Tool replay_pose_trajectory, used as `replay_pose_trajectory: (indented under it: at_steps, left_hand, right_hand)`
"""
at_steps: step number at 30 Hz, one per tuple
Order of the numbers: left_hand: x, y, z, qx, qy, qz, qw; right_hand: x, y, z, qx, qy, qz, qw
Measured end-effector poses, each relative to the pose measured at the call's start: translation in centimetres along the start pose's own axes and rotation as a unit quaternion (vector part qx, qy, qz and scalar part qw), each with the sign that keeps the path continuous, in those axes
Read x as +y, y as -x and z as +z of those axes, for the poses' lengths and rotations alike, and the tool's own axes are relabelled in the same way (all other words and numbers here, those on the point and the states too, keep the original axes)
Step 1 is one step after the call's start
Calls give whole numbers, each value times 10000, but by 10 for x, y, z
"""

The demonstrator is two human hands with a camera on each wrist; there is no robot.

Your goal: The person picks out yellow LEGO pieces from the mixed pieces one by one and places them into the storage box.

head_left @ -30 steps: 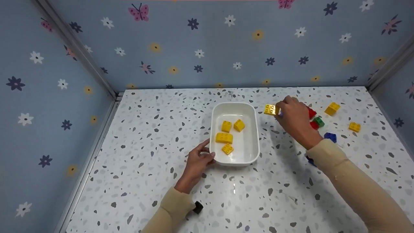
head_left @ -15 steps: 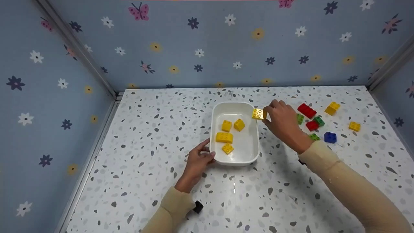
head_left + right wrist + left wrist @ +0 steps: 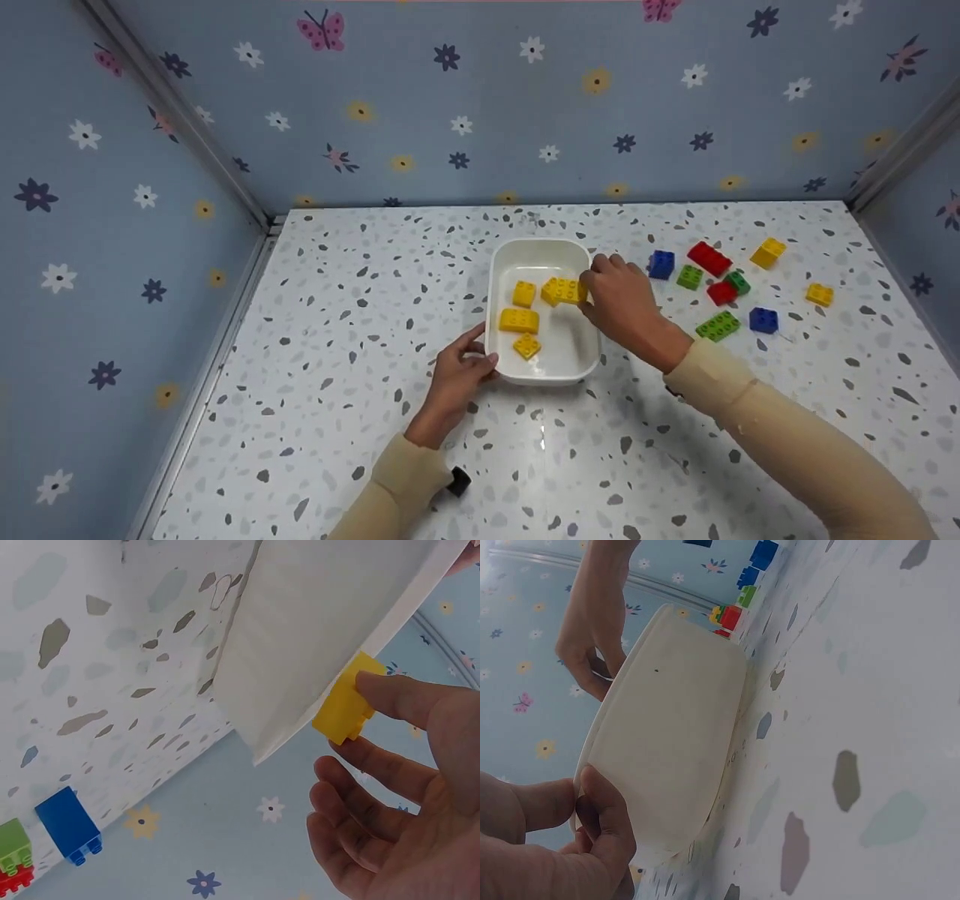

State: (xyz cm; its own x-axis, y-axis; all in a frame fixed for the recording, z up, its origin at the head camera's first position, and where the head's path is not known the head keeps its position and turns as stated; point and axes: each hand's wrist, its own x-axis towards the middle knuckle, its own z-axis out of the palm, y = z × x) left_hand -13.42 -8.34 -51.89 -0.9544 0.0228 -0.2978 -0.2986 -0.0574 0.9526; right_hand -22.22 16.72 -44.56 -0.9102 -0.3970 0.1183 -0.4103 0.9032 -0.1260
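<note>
White inside and out, the tray [image 3: 559,356] stands on the speckled counter [image 3: 360,337] with four yellow bricks [image 3: 519,321] on its floor. The left hand [image 3: 457,375] has a narrow grip, pinching the tray's rim. The right hand [image 3: 626,304] holds a fifth yellow brick [image 3: 569,291] over the tray's right half, its grip parted just by the brick's width. The head view shows rounded studs; the right wrist view gives a smooth face and the remaining fingers curled clear. Only the left wrist view shows a dark speck [image 3: 656,670] on the tray's outer wall.
</note>
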Motion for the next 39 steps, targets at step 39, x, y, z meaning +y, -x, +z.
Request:
replay_pose_trajectory:
  at_steps: [39]
  left_hand:
    - [-1,1,-1,-46,54,56,10000]
  right_hand:
    - [-44,-17,26,-1453,1470,136,9783]
